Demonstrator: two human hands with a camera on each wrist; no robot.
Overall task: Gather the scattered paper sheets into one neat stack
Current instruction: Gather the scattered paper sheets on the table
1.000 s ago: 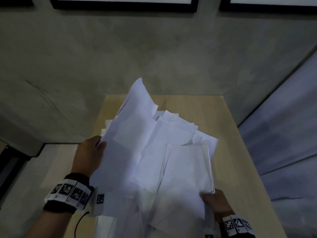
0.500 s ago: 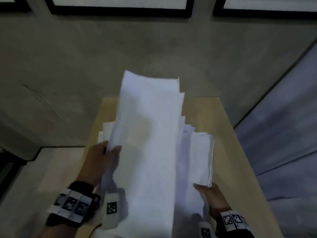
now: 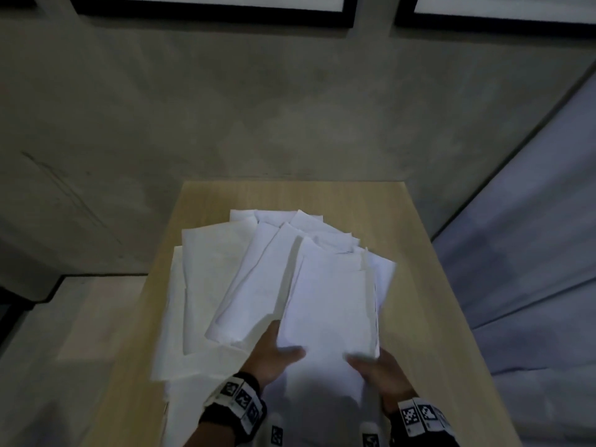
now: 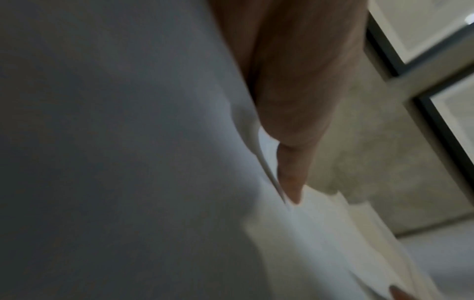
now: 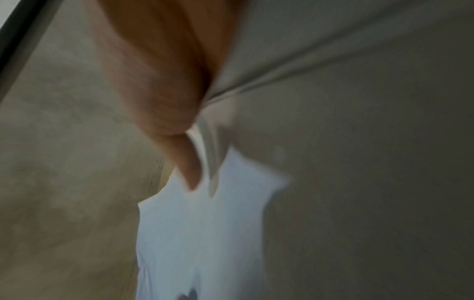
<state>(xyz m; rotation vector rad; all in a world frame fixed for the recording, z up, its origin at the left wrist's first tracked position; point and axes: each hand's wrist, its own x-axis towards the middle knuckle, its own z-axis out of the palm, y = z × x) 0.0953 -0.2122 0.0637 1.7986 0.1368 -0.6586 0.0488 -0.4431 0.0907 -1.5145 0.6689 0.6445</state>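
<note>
White paper sheets lie fanned on a light wooden table (image 3: 419, 285). A thicker bundle of sheets (image 3: 332, 295) sits on top at the right. My left hand (image 3: 277, 350) grips the bundle's near left corner, thumb on top. My right hand (image 3: 374, 366) grips its near right corner. More loose sheets (image 3: 206, 285) spread out to the left and behind. In the left wrist view a thumb (image 4: 292, 113) presses on the sheet edge (image 4: 266, 162). The right wrist view shows a thumb (image 5: 184, 154) against the sheets (image 5: 200, 233); both wrist views are blurred.
The table stands against a grey concrete wall (image 3: 258, 108) with dark picture frames (image 3: 225, 14) above. A pale curtain or fabric (image 3: 532, 237) hangs to the right. The floor (image 3: 64, 317) lies to the left.
The tall sheaf lifted in my left hand has come down onto the pile. My left hand moved right to the bundle's near corner, close to my right hand.
</note>
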